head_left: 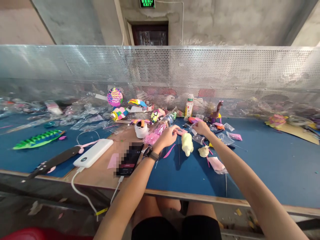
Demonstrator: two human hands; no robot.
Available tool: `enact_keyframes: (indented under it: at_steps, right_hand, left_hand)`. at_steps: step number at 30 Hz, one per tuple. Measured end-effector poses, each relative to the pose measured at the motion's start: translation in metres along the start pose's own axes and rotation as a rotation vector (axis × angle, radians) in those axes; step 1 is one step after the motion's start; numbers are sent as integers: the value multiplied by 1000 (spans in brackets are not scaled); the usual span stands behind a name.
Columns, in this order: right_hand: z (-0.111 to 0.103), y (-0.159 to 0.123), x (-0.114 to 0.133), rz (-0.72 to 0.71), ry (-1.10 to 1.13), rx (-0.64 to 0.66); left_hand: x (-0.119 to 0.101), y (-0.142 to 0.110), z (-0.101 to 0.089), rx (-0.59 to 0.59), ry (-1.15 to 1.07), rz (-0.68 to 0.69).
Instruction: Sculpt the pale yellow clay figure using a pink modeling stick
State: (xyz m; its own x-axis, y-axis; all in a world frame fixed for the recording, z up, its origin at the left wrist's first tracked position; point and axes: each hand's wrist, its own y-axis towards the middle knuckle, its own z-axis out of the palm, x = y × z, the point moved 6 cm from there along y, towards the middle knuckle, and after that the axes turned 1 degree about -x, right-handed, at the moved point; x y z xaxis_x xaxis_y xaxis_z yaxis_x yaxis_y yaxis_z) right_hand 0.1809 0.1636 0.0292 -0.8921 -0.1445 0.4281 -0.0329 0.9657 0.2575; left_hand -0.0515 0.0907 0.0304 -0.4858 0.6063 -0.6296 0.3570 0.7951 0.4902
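Both my hands reach out over the blue table top point(270, 166). My left hand point(168, 135), with a dark watch on the wrist, is curled and pinches a small pink piece point(181, 131). My right hand point(200, 127) is closed on a small clear plastic bag point(192, 130) just to the right of that piece. Below the hands lie a pale yellow foam animal body point(187, 143) and a smaller pale yellow foam head point(204, 151). Thin pink strips lie around them.
A white power bank point(93, 153) and a phone point(129, 160) lie on a brown board at left. A white tape roll point(141, 129), a glue bottle point(189, 106), colourful foam craft figures and many clear bags crowd the back. A perforated metal screen point(225, 73) closes the far side.
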Motion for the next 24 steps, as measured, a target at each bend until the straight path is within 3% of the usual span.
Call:
enact_keyframes:
  at_steps: [4, 6, 9, 12, 16, 20, 24]
  right_hand:
    - [-33, -26, 8, -76, 137, -58]
    - [-46, -44, 18, -202, 337, -88]
    - [-63, -69, 31, -371, 606, -162]
    - [-74, -84, 35, -386, 638, -216]
    - [-90, -93, 32, -351, 525, -373]
    - [-92, -102, 32, -392, 490, -517]
    - [-76, -107, 35, -402, 538, -496]
  left_hand:
    - [-6, 9, -8, -154, -162, -43]
    - [-14, 16, -6, -122, -270, -56]
    - [-36, 29, 5, 43, -378, -5]
    - [-62, 42, 13, 140, -389, 90]
    - [-85, 52, 8, -6, -255, 195]
    - [-95, 47, 4, -111, -121, 285]
    - [-94, 35, 8, -100, -82, 335]
